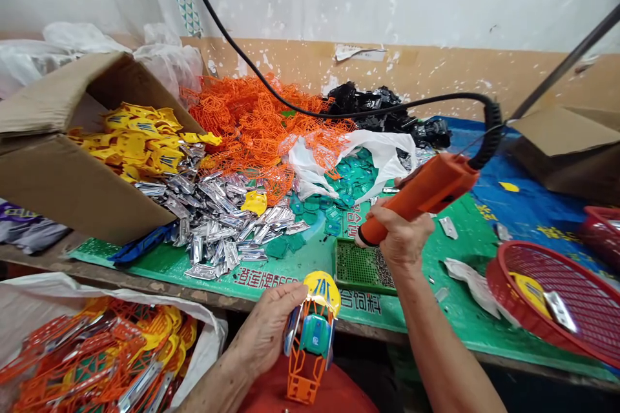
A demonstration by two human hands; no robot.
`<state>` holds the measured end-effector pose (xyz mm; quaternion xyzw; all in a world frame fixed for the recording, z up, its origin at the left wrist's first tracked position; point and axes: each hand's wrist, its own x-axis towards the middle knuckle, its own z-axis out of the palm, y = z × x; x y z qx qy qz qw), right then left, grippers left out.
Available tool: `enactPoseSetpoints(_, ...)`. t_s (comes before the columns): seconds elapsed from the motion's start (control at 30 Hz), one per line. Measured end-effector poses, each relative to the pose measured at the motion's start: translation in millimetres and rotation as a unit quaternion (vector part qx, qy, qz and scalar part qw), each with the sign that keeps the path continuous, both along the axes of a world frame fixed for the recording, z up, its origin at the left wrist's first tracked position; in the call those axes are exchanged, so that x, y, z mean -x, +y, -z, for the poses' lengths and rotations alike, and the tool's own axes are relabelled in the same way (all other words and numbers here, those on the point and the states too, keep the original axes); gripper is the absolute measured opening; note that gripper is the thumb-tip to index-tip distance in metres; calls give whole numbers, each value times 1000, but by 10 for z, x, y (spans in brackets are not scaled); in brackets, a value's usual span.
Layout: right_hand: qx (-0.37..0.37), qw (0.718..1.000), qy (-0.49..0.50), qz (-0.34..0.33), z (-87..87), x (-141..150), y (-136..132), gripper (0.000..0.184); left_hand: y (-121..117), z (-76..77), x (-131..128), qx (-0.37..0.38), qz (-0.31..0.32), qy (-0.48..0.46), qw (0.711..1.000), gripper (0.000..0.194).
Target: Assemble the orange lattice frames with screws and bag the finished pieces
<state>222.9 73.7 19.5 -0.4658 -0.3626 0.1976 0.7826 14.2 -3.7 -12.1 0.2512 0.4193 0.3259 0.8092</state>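
My left hand is near the bottom centre, gripping a partly built toy vehicle model. The model has an orange lattice frame, a yellow top, a teal centre piece and silver side parts. My right hand is wrapped around an orange electric screwdriver, with its black tip pointing down and left, above a green tray of small screws. A black cable runs from the tool's back end. The tool and the model are apart.
The green-printed mat holds heaps of silver, orange, teal and black parts. A cardboard box holds yellow parts at left. A red basket sits at right. A white sack of parts sits at lower left.
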Motion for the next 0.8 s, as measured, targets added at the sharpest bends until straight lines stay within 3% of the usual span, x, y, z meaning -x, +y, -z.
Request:
enactPoseSetpoints(0.4, 16, 1000, -8, 10, 12, 11, 7, 9, 21, 57, 3, 10, -4, 33, 999, 36)
enactPoseSetpoints(0.8, 28, 999, -32, 8, -14, 31, -13, 11, 32, -78, -21, 22, -35, 42, 998, 42)
